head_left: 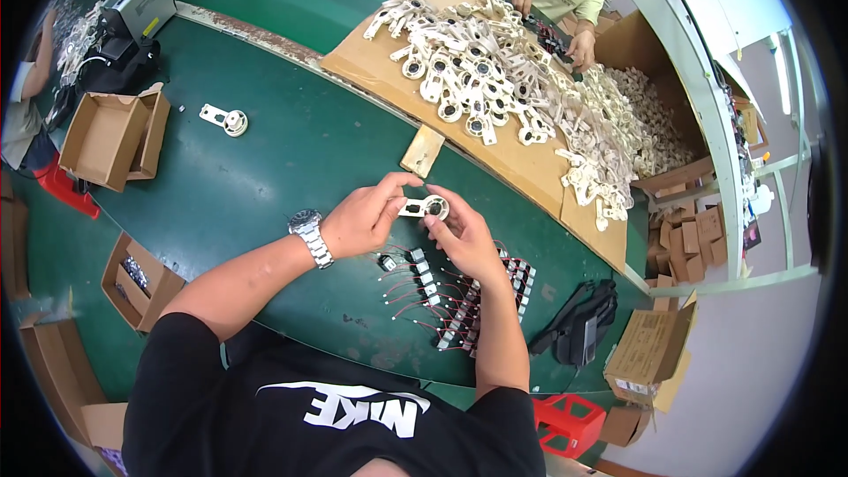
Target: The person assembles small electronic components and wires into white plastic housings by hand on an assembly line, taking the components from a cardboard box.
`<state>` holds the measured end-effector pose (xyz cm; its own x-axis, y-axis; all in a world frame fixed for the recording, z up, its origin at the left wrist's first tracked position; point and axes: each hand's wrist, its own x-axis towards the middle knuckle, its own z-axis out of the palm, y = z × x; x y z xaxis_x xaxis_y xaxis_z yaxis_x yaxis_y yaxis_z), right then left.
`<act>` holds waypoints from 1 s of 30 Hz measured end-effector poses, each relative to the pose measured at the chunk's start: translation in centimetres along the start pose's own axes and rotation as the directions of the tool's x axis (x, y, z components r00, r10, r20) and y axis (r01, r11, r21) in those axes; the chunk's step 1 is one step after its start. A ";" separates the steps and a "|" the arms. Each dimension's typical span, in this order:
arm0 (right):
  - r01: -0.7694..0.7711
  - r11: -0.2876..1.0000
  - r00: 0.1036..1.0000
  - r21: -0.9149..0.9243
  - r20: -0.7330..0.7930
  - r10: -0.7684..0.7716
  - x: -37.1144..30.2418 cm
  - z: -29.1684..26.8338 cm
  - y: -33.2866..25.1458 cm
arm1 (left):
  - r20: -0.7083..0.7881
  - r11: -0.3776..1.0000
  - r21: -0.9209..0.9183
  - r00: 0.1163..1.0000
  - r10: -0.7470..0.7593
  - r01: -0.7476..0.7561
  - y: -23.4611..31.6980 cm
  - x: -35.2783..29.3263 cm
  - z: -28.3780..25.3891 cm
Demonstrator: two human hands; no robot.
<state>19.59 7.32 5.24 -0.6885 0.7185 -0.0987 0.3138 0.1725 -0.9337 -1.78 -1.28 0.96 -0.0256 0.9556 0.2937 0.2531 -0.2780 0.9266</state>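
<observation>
Over the green table, my left hand and my right hand hold one white plastic housing between them. It has a ring-shaped end with a dark centre and a short flat handle. My left fingers pinch the handle, and the right thumb and fingers grip the ring end. Beneath and beside my right forearm lie rows of small grey-and-black parts with thin red wires; the forearm hides some. A single part sits apart near my left wrist. Just beyond my hands is a small tan block.
Another white housing lies at the left. A large heap of housings covers cardboard across the table, where a co-worker's hands work. Cardboard boxes and a metal case stand left; a black bag lies right.
</observation>
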 end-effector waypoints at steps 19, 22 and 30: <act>0.048 0.860 0.973 -0.508 -0.170 -0.155 -0.5 0.9 -1.3 | 0.040 1.000 -0.014 0.999 0.008 -0.007 0.7 0.1 -0.3; -0.038 0.970 0.984 -0.241 -0.180 -0.006 -0.3 0.9 -0.5 | 0.050 1.000 0.017 0.998 0.025 -0.026 1.0 0.0 -0.5; -0.213 0.959 0.972 0.186 -0.059 0.227 0.5 -2.4 -2.1 | -0.030 0.966 0.256 0.999 -0.037 0.043 3.0 0.5 -1.9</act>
<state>20.13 8.97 7.98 -0.5590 0.7777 -0.2876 0.3259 -0.1129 -0.9386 -2.91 -1.80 4.30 -0.0640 0.9617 0.2665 0.4910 -0.2022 0.8474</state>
